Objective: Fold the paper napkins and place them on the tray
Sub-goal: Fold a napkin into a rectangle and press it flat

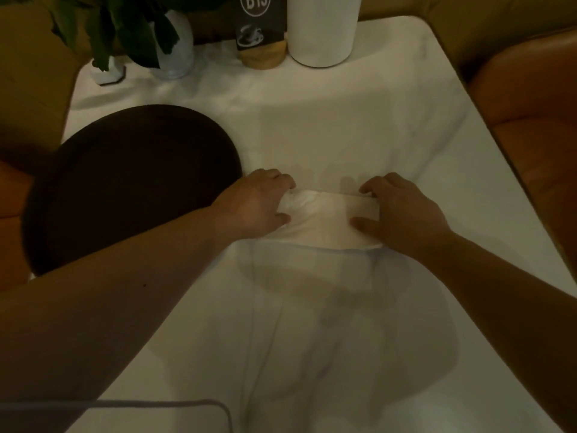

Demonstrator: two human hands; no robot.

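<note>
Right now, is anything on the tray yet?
Nothing shows on the dark round tray. The left forearm covers its near edge, and it is dim. The napkin lies on the table.

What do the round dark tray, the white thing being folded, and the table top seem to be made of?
Tray: probably dark wood or matte plastic; it shows no shine, too dim to tell which. Napkin: soft white paper, creasing and puckering under the left hand and right hand. Table: smooth, pale, faintly veined, like marble or a marble-look laminate.

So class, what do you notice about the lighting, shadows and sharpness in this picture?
Head view: dim, yellowish light; soft focus; wide-angle bending at the white table's edge; the round dark brown tray loses detail; arm shadows fall beneath the folded white paper napkin.
</note>
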